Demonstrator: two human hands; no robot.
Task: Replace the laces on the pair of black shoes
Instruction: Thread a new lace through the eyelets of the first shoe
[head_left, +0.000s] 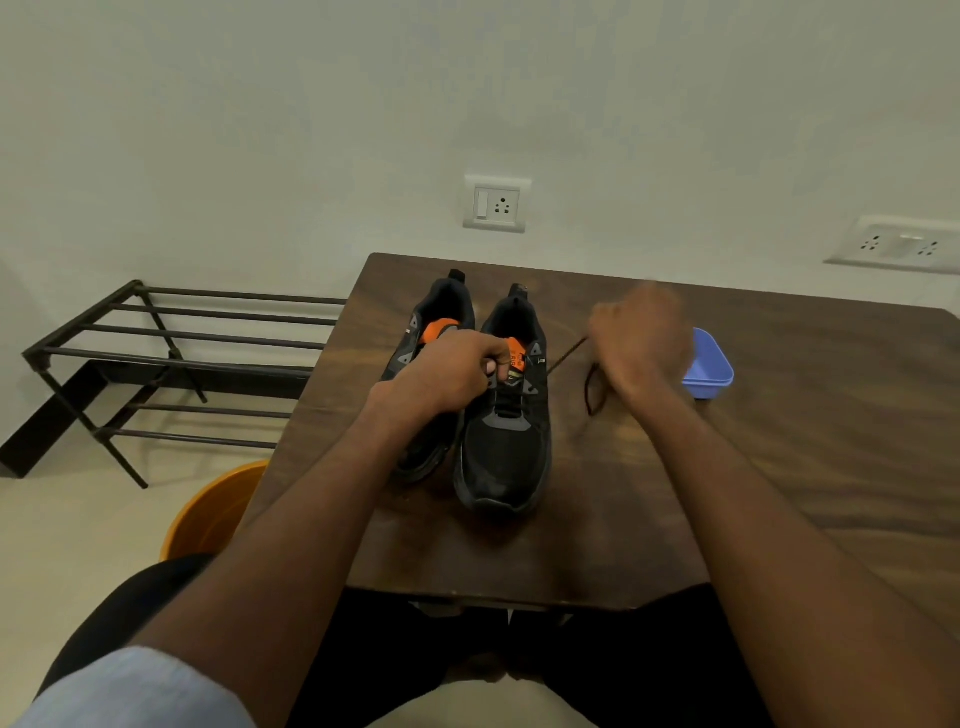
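Observation:
Two black shoes with orange tongues stand side by side on the brown table (779, 467), toes toward me. My left hand (452, 369) lies across the left shoe (439, 306) and grips the orange tongue of the right shoe (506, 447) near its top eyelets. My right hand (641, 338), blurred by motion, is to the right of the shoes with fingers curled, holding a dark lace (589, 387) that runs from the right shoe and loops over the table. Black lacing still shows on the right shoe's lower eyelets.
A blue plastic tub (709, 366) sits on the table just right of my right hand. A black metal shoe rack (171, 358) stands on the floor at left, and an orange bucket (213, 512) sits beside the table's left edge. The wall is close behind.

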